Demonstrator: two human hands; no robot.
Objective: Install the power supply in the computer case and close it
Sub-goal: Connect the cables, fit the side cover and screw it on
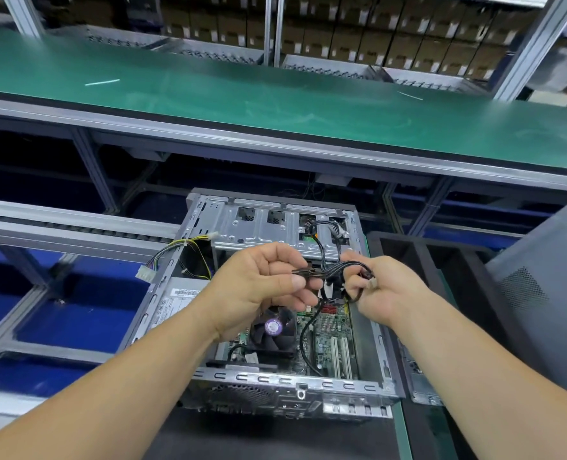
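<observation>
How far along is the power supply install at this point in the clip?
Done: the grey metal power supply box already sits inside the open silver computer case. In hand: the left hand and right hand both hold the bundle of black cables above the green motherboard. Left: the yellow-and-black wire loom hangs loose, and the grey perforated side panel is off.

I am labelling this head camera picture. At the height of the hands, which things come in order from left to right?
White connector on the coloured wires → left hand → bundle of black cables held between both hands → right hand → grey perforated side panel.
</observation>
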